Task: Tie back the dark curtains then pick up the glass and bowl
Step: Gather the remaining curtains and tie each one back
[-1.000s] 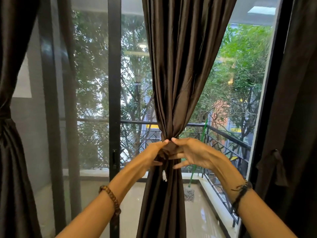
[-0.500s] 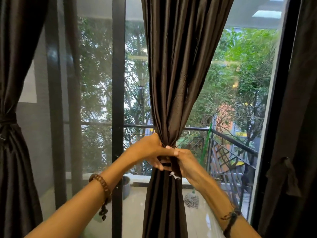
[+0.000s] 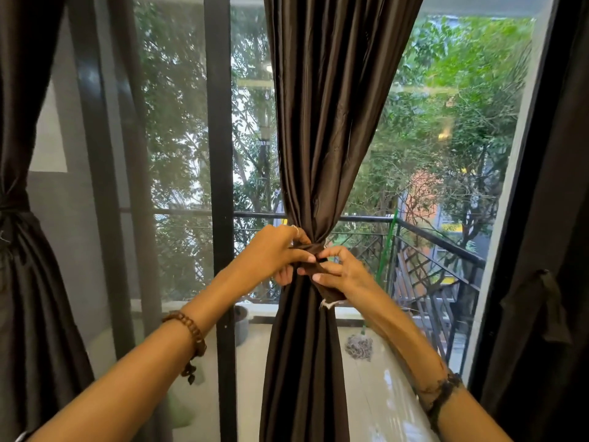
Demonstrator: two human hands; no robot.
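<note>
Head view: left hand [image 3: 271,252], right hand [image 3: 342,272] pinch tie-back [image 3: 314,266] around curtain [image 3: 325,122]

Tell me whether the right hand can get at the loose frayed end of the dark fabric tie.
Probably yes: the right hand already pinches the dark fabric tie, whose frayed end hangs unobstructed just below it.

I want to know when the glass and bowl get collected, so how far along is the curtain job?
Done: the left curtain is cinched with a tie. In hand: the left hand and right hand both pinch the tie strip wrapped round the middle curtain; the knot looks unfinished. Left: the right curtain, whose strip hangs loose, then the glass and bowl, neither in view.
</note>
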